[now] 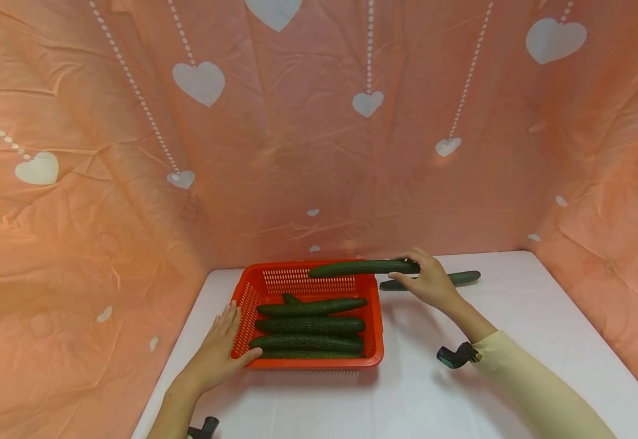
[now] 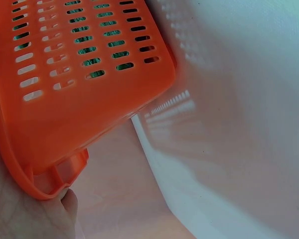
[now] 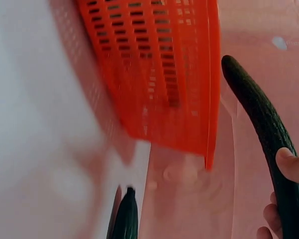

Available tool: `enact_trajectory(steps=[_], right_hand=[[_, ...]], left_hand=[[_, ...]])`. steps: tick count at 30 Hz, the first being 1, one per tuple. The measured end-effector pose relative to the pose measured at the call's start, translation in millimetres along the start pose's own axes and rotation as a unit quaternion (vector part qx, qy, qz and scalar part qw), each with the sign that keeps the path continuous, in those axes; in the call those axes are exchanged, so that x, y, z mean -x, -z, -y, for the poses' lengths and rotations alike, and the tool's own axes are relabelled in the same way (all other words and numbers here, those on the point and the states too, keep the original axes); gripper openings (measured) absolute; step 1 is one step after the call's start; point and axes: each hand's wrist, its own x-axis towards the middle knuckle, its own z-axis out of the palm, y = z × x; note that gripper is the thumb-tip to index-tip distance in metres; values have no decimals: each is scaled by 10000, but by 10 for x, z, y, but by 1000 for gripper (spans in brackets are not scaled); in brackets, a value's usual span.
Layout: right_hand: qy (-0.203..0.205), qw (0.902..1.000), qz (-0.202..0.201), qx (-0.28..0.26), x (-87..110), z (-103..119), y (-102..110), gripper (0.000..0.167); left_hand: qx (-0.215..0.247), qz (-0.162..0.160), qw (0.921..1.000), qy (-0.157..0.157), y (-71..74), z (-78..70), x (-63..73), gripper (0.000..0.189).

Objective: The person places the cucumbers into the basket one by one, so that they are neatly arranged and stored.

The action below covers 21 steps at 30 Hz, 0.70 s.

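Observation:
My right hand (image 1: pixel 431 283) pinches a long dark green cucumber (image 1: pixel 360 268) near its right end. The cucumber reaches left above the back rim of a red plastic basket (image 1: pixel 378 329), raised off the table. In the right wrist view, the thumb (image 3: pixel 293 167) lies across the held cucumber (image 3: pixel 259 112). Several cucumbers (image 1: pixel 310 325) lie side by side inside the basket. My left hand (image 1: pixel 217 350) rests on the basket's left rim with fingers extended, thumb at the front corner. Up close in the left wrist view, part of that hand (image 2: pixel 35 214) touches the rim.
Another cucumber (image 1: pixel 464 278) lies on the white table (image 1: pixel 434 396) right of the basket, partly hidden behind my right hand. Orange-pink cloth (image 1: pixel 297 152) printed with hearts hangs at the back and both sides. Dark wrist mounts (image 1: pixel 458 355) sit at both wrists.

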Motion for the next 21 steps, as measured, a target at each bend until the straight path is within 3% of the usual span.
enact_trajectory(steps=[11, 21], right_hand=[[-370, 9979, 528, -83, -184, 237, -462, 37], [-446, 9927, 1122, -65, -379, 368, -786, 34]], left_hand=[[25, 67, 10000, 58, 21, -3, 12, 114], [6, 49, 10000, 5, 14, 18, 1, 114]])
